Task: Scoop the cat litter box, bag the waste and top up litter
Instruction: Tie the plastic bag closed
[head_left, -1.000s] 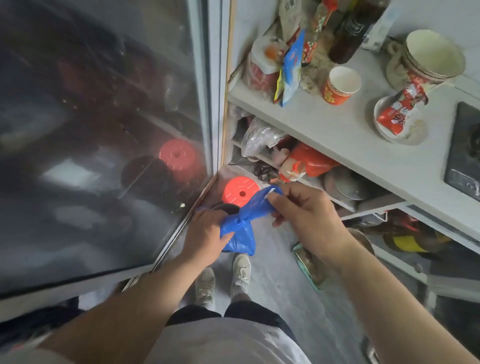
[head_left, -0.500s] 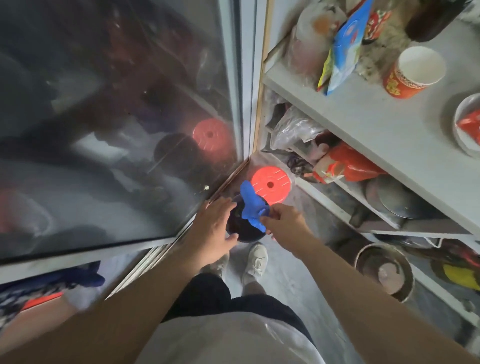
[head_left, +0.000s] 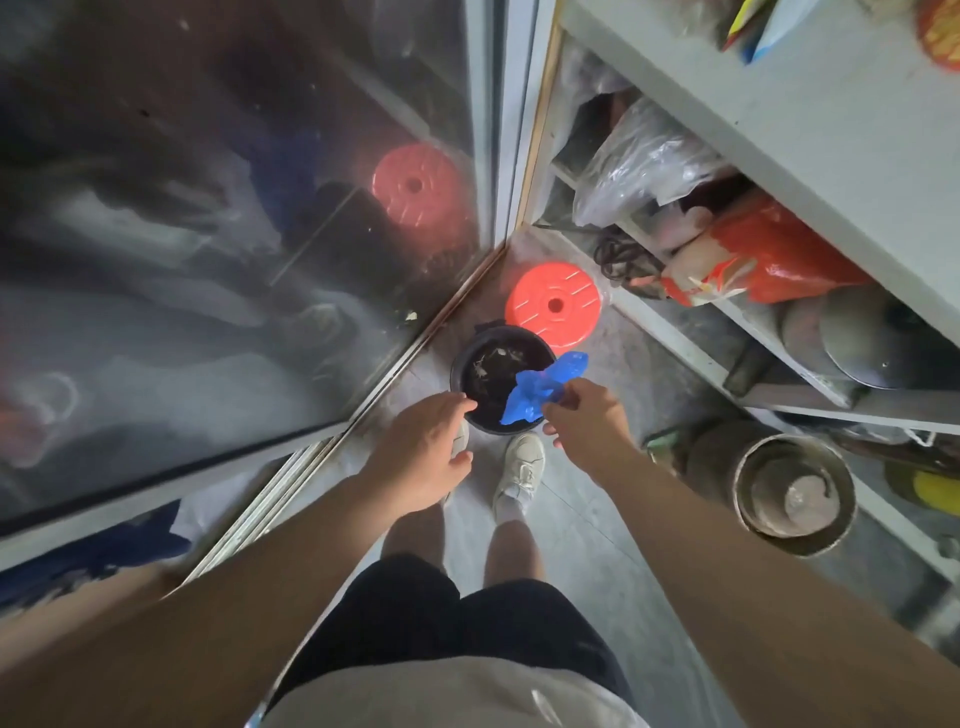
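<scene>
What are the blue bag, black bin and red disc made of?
Blue bag, pinched by the right hand: thin plastic film, judging by its crumpled glossy folds. Black bin: probably moulded plastic, smooth dull rim. Red disc: rigid plastic, with moulded ribs and a centre hole.

Bare forearms with no sleeves showing, pale grey-white shirt (head_left: 447, 696), dark shorts (head_left: 447, 618) to above the knee, worn white lace-up sneakers (head_left: 519, 467), short white socks (head_left: 511, 514)

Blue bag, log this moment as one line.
right hand: pinches blue bag | left hand: open, holds nothing | bag above black bin | stage: bagging waste
</scene>
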